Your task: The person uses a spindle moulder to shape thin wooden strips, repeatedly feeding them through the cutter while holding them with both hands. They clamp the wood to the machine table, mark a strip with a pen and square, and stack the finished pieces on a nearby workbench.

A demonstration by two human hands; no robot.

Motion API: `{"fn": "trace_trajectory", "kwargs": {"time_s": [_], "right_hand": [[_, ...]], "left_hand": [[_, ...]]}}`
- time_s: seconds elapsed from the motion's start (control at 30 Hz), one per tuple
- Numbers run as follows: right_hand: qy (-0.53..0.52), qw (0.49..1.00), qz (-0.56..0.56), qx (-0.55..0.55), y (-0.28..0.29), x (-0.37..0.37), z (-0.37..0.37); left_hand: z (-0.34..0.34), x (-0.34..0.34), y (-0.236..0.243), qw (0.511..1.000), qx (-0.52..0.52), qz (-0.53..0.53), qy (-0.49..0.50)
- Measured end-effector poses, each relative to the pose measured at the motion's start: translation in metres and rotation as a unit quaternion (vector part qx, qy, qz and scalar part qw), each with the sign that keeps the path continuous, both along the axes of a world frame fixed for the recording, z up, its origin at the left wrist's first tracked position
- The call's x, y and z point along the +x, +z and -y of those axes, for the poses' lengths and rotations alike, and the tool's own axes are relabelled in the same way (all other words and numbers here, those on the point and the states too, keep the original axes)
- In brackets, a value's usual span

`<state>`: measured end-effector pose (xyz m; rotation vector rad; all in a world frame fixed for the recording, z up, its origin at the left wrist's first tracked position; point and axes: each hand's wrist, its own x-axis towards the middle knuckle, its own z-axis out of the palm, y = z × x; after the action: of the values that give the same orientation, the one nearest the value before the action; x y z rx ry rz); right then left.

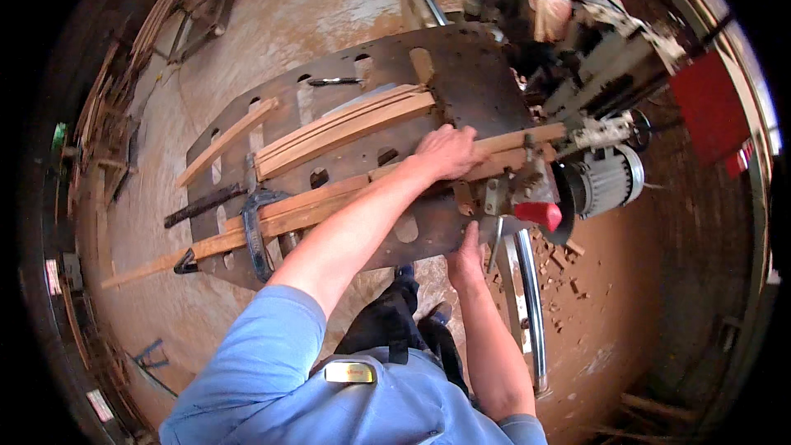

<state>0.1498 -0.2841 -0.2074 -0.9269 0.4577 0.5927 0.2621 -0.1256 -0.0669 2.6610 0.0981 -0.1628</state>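
My left hand (445, 151) grips a long wooden strip (519, 134) lying across the dark slotted metal table (507, 66), its fingers curled over the wood. A black clamp (257, 227) sits across the long strips at the left. My right hand (467, 257) is at the table's near edge, thumb up, its other fingers mostly hidden. Just beyond it are a metal fixture with a red handle (540, 214) and a motor (608, 181). Grooved wooden pieces (346, 128) lie on the table's far part, beside a single shorter strip (222, 144) and a thin dark tool (334, 81).
Machinery (601, 66) rises at the back right, near a red panel (707, 107). Stacked timber (111, 99) lines the left side. Scattered offcuts (564, 259) lie on the floor beside a metal rail (531, 313). A dark metal stand (148, 358) is at the lower left.
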Motion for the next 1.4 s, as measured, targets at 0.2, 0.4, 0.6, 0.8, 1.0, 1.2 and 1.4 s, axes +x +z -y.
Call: {"fn": "trace_trajectory", "kwargs": {"time_s": [0.2,0.4,0.6,0.8,1.0,1.2,1.4], "right_hand": [[0.032,0.998,-0.019,-0.056,0.027,0.000,0.000],[0.002,0.995,-0.006,-0.098,0.028,0.004,0.002],[-0.011,1.000,-0.003,-0.029,0.024,0.002,-0.003],[0.065,0.992,0.081,-0.075,0.000,0.004,0.014],[0.014,1.000,0.026,-0.005,0.016,0.002,0.008],[0.029,0.997,0.019,-0.073,0.037,0.001,-0.002],[0.003,1.000,0.015,-0.022,0.030,0.002,0.003]], "left_hand": [[-0.026,0.012,0.029,0.989,0.090,0.060,-0.099],[-0.152,-0.028,0.054,0.974,0.187,0.123,-0.020],[-0.219,-0.100,0.026,0.978,0.192,0.041,0.070],[-0.223,-0.113,0.025,0.973,0.161,0.105,0.125],[-0.369,-0.205,0.004,0.922,0.278,0.076,0.259],[-0.440,-0.278,-0.026,0.884,0.325,-0.044,0.333],[-0.423,-0.269,0.024,0.871,0.379,0.055,0.308]]}}
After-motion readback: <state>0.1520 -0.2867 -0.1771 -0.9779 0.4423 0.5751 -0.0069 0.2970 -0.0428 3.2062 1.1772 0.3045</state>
